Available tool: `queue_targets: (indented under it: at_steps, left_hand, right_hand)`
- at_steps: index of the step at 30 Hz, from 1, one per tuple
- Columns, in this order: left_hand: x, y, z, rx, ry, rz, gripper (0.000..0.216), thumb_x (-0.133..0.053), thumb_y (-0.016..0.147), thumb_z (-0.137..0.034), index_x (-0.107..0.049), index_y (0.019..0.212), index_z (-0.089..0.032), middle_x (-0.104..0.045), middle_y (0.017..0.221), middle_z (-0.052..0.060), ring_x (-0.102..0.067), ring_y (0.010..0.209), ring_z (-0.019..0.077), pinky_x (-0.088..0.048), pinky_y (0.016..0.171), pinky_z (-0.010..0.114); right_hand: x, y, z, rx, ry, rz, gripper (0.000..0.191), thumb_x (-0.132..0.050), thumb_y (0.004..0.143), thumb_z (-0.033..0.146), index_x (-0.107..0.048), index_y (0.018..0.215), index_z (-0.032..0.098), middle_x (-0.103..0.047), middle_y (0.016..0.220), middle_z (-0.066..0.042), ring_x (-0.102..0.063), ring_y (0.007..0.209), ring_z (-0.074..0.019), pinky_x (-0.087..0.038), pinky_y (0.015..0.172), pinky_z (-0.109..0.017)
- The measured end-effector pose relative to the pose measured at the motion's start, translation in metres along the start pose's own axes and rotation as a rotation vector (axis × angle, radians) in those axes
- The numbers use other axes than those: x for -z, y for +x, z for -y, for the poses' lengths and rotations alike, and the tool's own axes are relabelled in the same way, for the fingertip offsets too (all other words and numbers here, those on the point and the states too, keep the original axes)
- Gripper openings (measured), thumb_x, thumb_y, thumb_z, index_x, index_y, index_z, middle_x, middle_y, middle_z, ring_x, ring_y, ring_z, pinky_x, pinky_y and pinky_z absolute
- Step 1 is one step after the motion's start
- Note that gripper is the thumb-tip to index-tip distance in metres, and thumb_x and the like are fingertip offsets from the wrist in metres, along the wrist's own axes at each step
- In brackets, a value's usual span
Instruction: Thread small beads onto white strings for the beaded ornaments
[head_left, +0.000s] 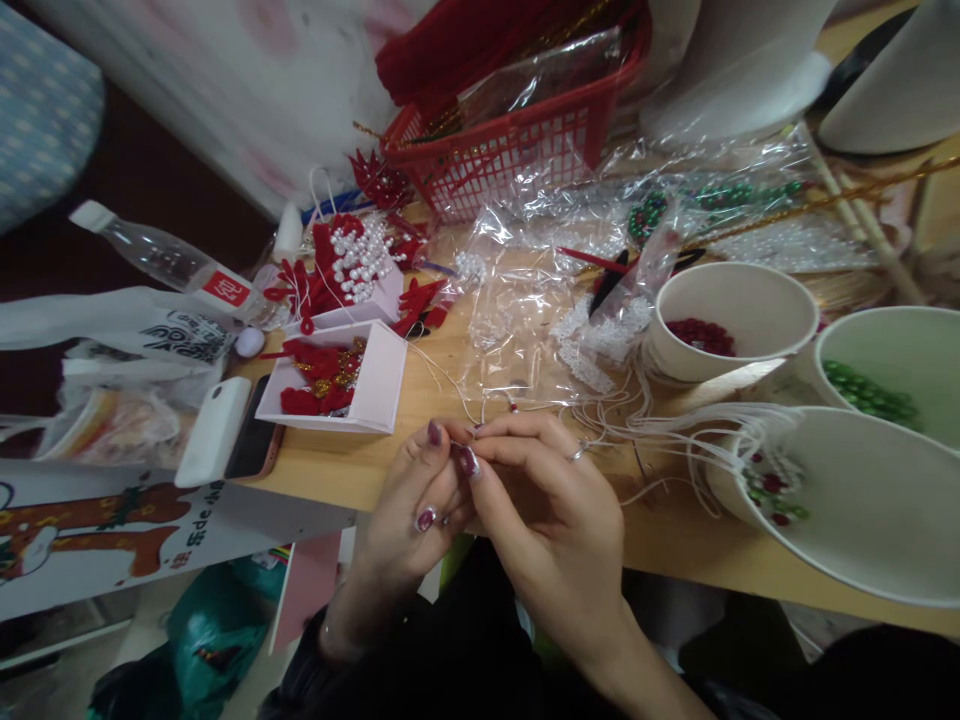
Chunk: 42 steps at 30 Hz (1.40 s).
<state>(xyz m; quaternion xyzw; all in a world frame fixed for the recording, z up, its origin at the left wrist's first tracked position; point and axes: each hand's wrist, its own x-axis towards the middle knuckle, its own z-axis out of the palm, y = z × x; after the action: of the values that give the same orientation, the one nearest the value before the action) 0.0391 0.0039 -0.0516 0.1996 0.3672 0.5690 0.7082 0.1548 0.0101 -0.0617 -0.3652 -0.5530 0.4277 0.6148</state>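
My left hand (412, 500) and my right hand (551, 500) meet at the near edge of a wooden table (675, 535), fingertips pinched together on a thin white string (469, 418). The string runs up from my fingers toward a small red bead (513, 407) and loose white cords (675, 425) on the table. Whether a bead sits between my fingertips is hidden. A ring shows on my right hand. A white bowl (862, 520) to the right holds strung red and green beads with cords hanging over its rim.
A white cup of red beads (731, 320) and a green-bead bowl (892, 370) stand at right. White trays of red ornaments (341, 380) and pearls (360, 265), a red basket (517, 140), crumpled plastic bags (540, 300), a phone (229, 430) and a bottle (172, 260) lie around.
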Motion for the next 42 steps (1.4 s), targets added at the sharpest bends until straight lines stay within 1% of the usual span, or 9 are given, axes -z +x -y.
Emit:
queue_targets:
  at_steps: [7, 11, 17, 26, 29, 33, 36, 39, 42]
  left_hand:
    - [-0.004, -0.004, 0.002, -0.15, 0.175, -0.097, 0.023, -0.076, 0.084, -0.041, -0.071, 0.09, -0.018, -0.035, 0.036, -0.011, -0.016, 0.034, 0.0021, -0.032, 0.04, 0.008]
    - [-0.004, -0.004, 0.002, -0.152, 0.154, -0.056, 0.022, -0.071, 0.089, -0.039, -0.066, 0.084, -0.019, -0.031, 0.036, -0.012, -0.012, 0.034, 0.0022, -0.031, 0.04, 0.008]
    - [-0.005, -0.005, 0.002, -0.172, 0.193, -0.045, 0.023, -0.07, 0.089, -0.04, -0.067, 0.083, -0.018, -0.032, 0.036, -0.012, -0.011, 0.033, 0.0021, -0.029, 0.038, 0.008]
    - [-0.002, -0.001, 0.002, -0.326, 0.307, -0.19, 0.031, -0.082, 0.076, -0.042, -0.066, 0.065, -0.017, -0.037, 0.033, -0.01, -0.02, 0.031, 0.002, -0.027, 0.035, 0.01]
    - [-0.002, -0.002, 0.003, -0.366, 0.378, -0.226, 0.036, -0.084, 0.072, -0.045, -0.063, 0.061, -0.017, -0.038, 0.034, -0.009, -0.022, 0.03, 0.0022, -0.023, 0.033, 0.012]
    - [0.0, -0.002, 0.007, -0.411, 0.427, -0.269, 0.036, -0.083, 0.075, -0.043, -0.06, 0.061, -0.017, -0.041, 0.035, -0.009, -0.024, 0.03, 0.0029, -0.022, 0.034, 0.013]
    - [-0.002, -0.002, 0.004, -0.47, 0.392, -0.279, 0.034, -0.079, 0.079, -0.042, -0.059, 0.065, -0.018, -0.04, 0.035, -0.01, -0.024, 0.032, 0.0043, -0.026, 0.036, 0.014]
    - [-0.01, -0.006, -0.011, -0.64, 0.263, -0.241, 0.033, -0.075, 0.085, -0.038, -0.057, 0.066, -0.017, -0.033, 0.033, -0.011, -0.017, 0.033, 0.0052, -0.03, 0.038, 0.016]
    - [-0.016, -0.016, -0.033, -0.75, 0.096, -0.303, 0.036, -0.053, 0.101, -0.031, -0.058, 0.069, -0.015, -0.027, 0.035, -0.011, -0.014, 0.035, 0.0057, -0.029, 0.039, 0.016]
  right_hand:
    - [0.0, 0.0, -0.001, -0.004, 0.008, 0.017, 0.012, -0.062, 0.087, 0.004, -0.072, 0.088, 0.011, -0.067, 0.094, -0.006, -0.066, 0.088, -0.009, -0.054, 0.08, -0.017]
    - [-0.001, 0.0, -0.001, -0.018, 0.006, 0.023, 0.012, -0.062, 0.088, 0.005, -0.072, 0.087, 0.012, -0.067, 0.092, -0.005, -0.066, 0.086, -0.01, -0.054, 0.078, -0.02]
    - [0.0, 0.001, 0.0, -0.018, 0.004, 0.013, 0.012, -0.063, 0.088, 0.005, -0.072, 0.088, 0.013, -0.067, 0.092, -0.005, -0.066, 0.086, -0.0104, -0.055, 0.077, -0.021]
    - [0.0, -0.002, 0.001, -0.035, 0.014, 0.05, 0.011, -0.063, 0.086, 0.008, -0.071, 0.09, 0.015, -0.068, 0.096, -0.006, -0.067, 0.09, -0.0138, -0.055, 0.08, -0.027]
    - [-0.001, -0.003, 0.001, -0.069, 0.052, 0.073, 0.01, -0.064, 0.087, 0.009, -0.071, 0.09, 0.014, -0.068, 0.099, -0.007, -0.067, 0.092, -0.0135, -0.055, 0.081, -0.026]
    - [-0.001, -0.002, 0.001, -0.061, 0.06, 0.065, 0.011, -0.062, 0.087, 0.008, -0.07, 0.086, 0.014, -0.067, 0.096, -0.006, -0.067, 0.09, -0.0114, -0.055, 0.08, -0.022]
    - [0.0, -0.001, 0.0, -0.008, -0.025, 0.062, 0.011, -0.062, 0.087, 0.007, -0.069, 0.088, 0.015, -0.067, 0.096, -0.005, -0.066, 0.09, -0.0126, -0.055, 0.081, -0.025]
    - [0.004, 0.001, -0.004, 0.041, -0.181, 0.025, 0.012, -0.06, 0.088, 0.008, -0.069, 0.092, 0.016, -0.067, 0.098, -0.006, -0.066, 0.093, -0.0151, -0.055, 0.082, -0.029]
    - [0.008, 0.002, -0.008, 0.018, -0.342, -0.068, 0.012, -0.06, 0.09, 0.009, -0.069, 0.093, 0.017, -0.067, 0.099, -0.006, -0.065, 0.094, -0.017, -0.055, 0.083, -0.032]
